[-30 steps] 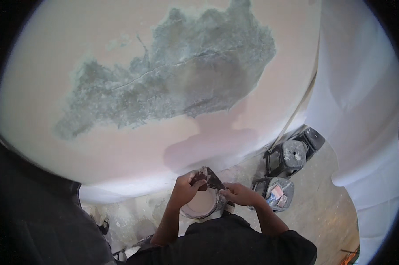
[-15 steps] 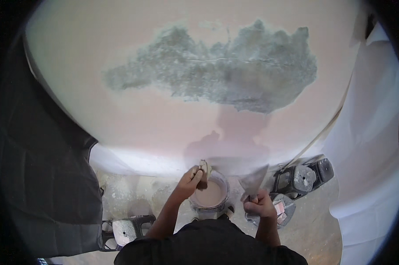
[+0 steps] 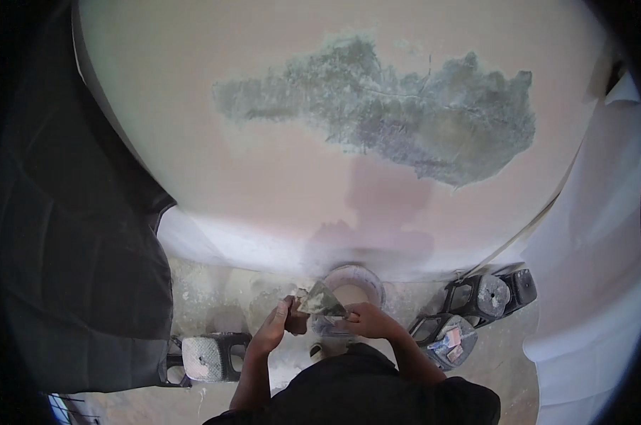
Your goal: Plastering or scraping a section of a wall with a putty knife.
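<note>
My left hand (image 3: 273, 328) grips a brown, flat tool (image 3: 297, 324) with pale plaster along its upper edge; its exact kind is hard to make out. From the other side, my right hand (image 3: 372, 321) has its fingers wrapped around the handle of a triangular putty knife (image 3: 324, 302). Pale plaster smears the knife's blade, which meets the upper part of the brown tool. Just beyond both hands stands a bucket (image 3: 381, 287) of pinkish-white plaster, partly hidden by the knife and my right hand.
Ahead rises a pale pink wall (image 3: 263, 184) with a rough grey patch (image 3: 469, 120). Black step stools (image 3: 205, 358) stand at left and right (image 3: 492, 295); one on the right carries small pinkish pieces (image 3: 451, 341). Dark sheeting (image 3: 86, 283) hangs left, white sheeting (image 3: 582, 283) right.
My right hand has swung left with the putty knife, bringing its blade against the tool in my left hand. My left hand has moved slightly left and down, away from the bucket.
</note>
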### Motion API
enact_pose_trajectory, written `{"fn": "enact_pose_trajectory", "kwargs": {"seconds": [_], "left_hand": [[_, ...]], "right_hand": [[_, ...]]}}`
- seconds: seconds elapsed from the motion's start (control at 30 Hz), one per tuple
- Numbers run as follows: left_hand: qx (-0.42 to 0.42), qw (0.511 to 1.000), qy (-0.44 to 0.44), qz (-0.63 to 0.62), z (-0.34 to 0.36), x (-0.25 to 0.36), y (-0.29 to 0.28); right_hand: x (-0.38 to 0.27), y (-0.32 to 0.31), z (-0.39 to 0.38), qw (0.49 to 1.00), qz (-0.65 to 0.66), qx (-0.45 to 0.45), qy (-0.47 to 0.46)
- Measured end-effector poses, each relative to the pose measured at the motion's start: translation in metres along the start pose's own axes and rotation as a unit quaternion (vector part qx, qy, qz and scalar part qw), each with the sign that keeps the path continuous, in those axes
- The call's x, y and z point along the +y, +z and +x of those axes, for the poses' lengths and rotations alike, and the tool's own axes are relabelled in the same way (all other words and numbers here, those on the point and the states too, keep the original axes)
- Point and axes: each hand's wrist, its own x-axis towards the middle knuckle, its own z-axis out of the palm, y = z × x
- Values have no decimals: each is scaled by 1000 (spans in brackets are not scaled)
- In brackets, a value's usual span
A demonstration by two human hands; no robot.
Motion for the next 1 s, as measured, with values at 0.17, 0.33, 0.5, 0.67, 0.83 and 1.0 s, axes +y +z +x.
{"fn": "enact_pose_trajectory", "kwargs": {"seconds": [0.17, 0.33, 0.5, 0.67, 0.83, 1.0], "left_hand": [[139, 990, -24, -23, -21, 17, 13], [97, 995, -1, 23, -27, 27, 12], [164, 986, 5, -5, -10, 25, -16], [19, 984, 124, 127, 23, 63, -73], [-78, 986, 63, 133, 30, 121, -143], [4, 978, 157, 134, 46, 112, -211]], "right_hand": [[-9, 0, 16, 995, 39, -88, -18], [-6, 17, 33, 977, 138, -99, -131], [-19, 35, 51, 947, 246, -202, 32], [-38, 69, 99, 909, 320, -226, 141], [-74, 104, 165, 885, 410, -216, -35], [-113, 140, 211, 901, 412, -134, -3]]}}
